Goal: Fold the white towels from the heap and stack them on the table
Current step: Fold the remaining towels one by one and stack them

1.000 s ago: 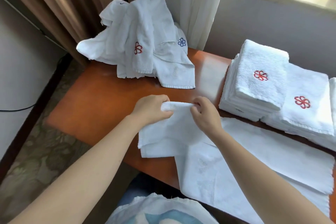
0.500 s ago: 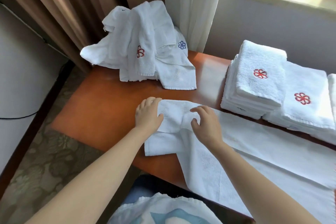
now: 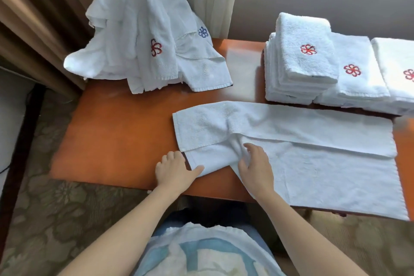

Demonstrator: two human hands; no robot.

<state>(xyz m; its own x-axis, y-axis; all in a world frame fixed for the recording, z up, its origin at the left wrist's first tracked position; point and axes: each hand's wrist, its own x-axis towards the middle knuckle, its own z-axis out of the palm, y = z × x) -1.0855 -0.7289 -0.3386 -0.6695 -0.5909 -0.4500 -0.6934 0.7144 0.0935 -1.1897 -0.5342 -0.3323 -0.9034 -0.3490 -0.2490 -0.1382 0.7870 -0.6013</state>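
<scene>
Since its far long edge is turned over toward the near side, the towel (image 3: 313, 163) lies spread flat across the near right of the table (image 3: 116, 132), presumably for smoothing. A rumple near its left end is pressed by the right hand (image 3: 256, 169), fingers spread, nothing gripped. The left hand (image 3: 175, 170) is set at the left edge, thumb on the cloth, fingers curled; whether the edge is pinched cannot be told. The heap (image 3: 147, 36) is kept far left and the folded stacks (image 3: 302, 60) far right.

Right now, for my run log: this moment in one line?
towel: part-folded on table | left hand: thumb on near corner | right hand: on bunched fold | heap: back-left | stacks: back-right
</scene>
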